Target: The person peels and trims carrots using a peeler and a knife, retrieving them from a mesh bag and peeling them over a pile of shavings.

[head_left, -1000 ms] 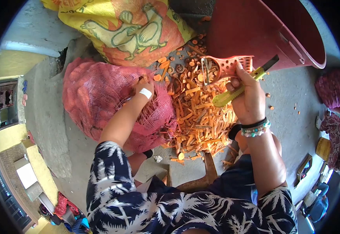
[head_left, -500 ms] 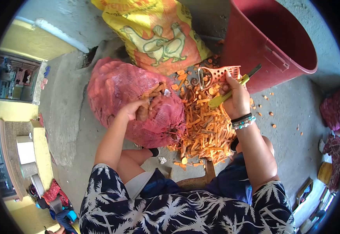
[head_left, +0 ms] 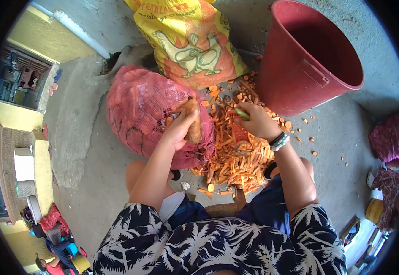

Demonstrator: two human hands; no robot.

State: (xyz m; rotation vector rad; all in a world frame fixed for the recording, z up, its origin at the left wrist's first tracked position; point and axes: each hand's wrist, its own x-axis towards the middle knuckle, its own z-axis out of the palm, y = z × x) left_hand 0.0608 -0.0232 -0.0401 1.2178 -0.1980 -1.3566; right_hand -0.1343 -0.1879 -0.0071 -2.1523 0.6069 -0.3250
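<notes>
My left hand point(head_left: 181, 129) grips a brown, unwashed carrot point(head_left: 194, 123) above the open mouth of a pink mesh sack point(head_left: 137, 107) full of carrots. My right hand point(head_left: 257, 120), wrapped round the green knife handle point(head_left: 241, 113), is over the pile of orange peelings point(head_left: 238, 158). An orange-red peeler point(head_left: 238, 133) is in the same hand, pointing down; its lower part is hard to tell from the peelings. The knife's blade is hidden. A gap separates the carrot from the peeler.
Behind the mesh sack leans a yellow and orange sack point(head_left: 192, 50). A tall red bin point(head_left: 286, 68) stands at the back right. Carrot tops lie scattered near it. Another mesh sack point(head_left: 386, 137) is at the far right. A person point(head_left: 53, 266) is at the lower left edge.
My left hand has come out of the mesh sack with a carrot and moved right. My right hand has turned over and lowered, tipping the peeler down. The view has shifted.
</notes>
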